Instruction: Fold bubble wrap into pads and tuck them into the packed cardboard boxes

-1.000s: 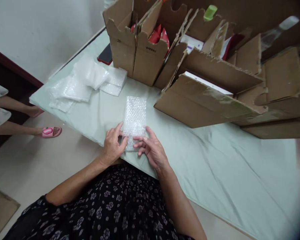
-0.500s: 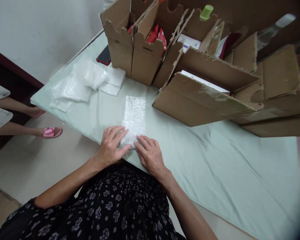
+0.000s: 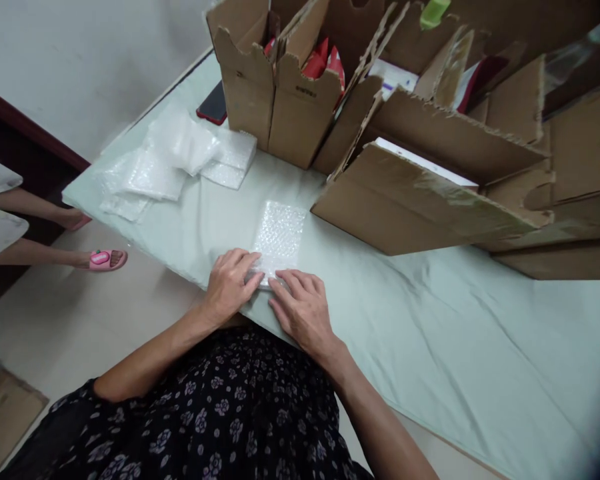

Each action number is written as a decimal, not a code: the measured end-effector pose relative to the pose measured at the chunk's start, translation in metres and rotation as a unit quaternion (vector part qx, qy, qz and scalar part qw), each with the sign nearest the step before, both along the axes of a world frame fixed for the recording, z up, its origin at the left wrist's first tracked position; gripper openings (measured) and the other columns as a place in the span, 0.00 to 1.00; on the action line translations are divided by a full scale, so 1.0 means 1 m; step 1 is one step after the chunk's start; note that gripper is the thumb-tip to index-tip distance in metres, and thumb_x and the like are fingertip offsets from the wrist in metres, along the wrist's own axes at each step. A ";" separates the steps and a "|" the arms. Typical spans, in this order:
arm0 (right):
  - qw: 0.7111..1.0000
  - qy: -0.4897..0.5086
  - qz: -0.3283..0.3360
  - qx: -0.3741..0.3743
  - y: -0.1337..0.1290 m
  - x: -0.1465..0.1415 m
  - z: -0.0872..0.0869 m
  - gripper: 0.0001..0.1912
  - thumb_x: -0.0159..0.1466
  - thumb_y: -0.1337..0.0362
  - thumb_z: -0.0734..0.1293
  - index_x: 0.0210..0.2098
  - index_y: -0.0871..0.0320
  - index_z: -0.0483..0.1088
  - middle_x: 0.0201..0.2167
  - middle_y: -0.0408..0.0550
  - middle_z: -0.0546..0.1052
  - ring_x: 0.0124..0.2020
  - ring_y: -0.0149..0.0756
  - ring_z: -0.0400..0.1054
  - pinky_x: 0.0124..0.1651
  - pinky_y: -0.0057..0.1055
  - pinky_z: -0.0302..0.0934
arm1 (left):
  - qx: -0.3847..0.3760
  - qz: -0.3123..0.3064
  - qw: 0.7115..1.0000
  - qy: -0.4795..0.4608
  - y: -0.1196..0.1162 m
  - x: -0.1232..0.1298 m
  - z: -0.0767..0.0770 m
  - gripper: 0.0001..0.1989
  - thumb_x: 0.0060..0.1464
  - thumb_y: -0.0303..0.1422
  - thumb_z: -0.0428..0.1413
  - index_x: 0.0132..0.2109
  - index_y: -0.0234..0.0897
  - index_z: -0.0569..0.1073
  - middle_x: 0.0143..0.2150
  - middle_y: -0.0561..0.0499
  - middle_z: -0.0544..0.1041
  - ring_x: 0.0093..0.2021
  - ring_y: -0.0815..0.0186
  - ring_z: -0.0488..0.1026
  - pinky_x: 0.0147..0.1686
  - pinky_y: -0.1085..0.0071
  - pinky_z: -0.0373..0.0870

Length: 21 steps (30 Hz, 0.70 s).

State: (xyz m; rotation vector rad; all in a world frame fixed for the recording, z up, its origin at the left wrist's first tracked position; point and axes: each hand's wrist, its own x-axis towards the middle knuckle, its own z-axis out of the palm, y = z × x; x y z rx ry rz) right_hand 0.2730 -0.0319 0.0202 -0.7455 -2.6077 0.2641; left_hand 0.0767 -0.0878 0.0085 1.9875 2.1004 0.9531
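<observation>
Both hands press flat, fingers spread, on the near end of the bubble wrap [image 3: 279, 233]: left hand [image 3: 229, 287], right hand [image 3: 303, 310]. The wrap lies on the surface [image 3: 430, 320], just before the boxes [image 3: 420, 180].

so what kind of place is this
Probably a home packing spot, not a warehouse: a cloth-covered table holds torn cardboard boxes of goods and a pile of bubble wrap bags. Both hands press one bubble wrap piece flat.

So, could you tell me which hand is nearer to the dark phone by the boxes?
Left. The left hand lies below the phone, on the bubble wrap; the right hand sits farther right.
</observation>
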 end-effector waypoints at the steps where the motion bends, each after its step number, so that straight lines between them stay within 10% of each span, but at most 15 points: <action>1: 1.000 -0.009 0.010 -0.008 0.002 -0.001 -0.002 0.13 0.71 0.67 0.65 0.54 0.57 0.75 0.53 0.55 0.81 0.54 0.47 0.71 0.56 0.46 0.60 | 0.013 -0.006 1.000 0.003 -0.001 -0.002 0.001 0.12 0.64 0.31 0.59 0.53 0.32 0.77 0.46 0.41 0.80 0.47 0.54 0.77 0.48 0.57 0.73; 8: 0.984 0.050 0.007 -0.172 0.019 0.005 -0.005 0.14 0.74 0.64 0.63 0.57 0.56 0.74 0.46 0.50 0.84 0.45 0.40 0.76 0.51 0.40 0.65 | 0.037 -0.104 0.993 -0.036 -0.019 -0.012 0.007 0.11 0.65 0.31 0.58 0.53 0.35 0.77 0.47 0.43 0.81 0.49 0.55 0.76 0.53 0.56 0.70; 16: 0.997 -0.040 -0.030 -0.057 0.021 -0.005 -0.001 0.16 0.71 0.63 0.66 0.58 0.54 0.73 0.58 0.57 0.77 0.57 0.51 0.68 0.57 0.49 0.60 | -0.035 0.029 0.999 -0.016 0.039 -0.010 -0.001 0.13 0.62 0.33 0.59 0.52 0.36 0.78 0.45 0.43 0.81 0.47 0.53 0.75 0.50 0.55 0.71; 21: 0.984 0.018 -0.086 -0.157 0.038 -0.011 -0.008 0.16 0.72 0.65 0.63 0.57 0.54 0.74 0.52 0.55 0.81 0.50 0.48 0.73 0.55 0.47 0.63 | -0.002 0.082 0.961 -0.265 0.014 -0.004 0.014 0.17 0.62 0.37 0.59 0.55 0.35 0.76 0.46 0.44 0.79 0.46 0.60 0.77 0.49 0.60 0.75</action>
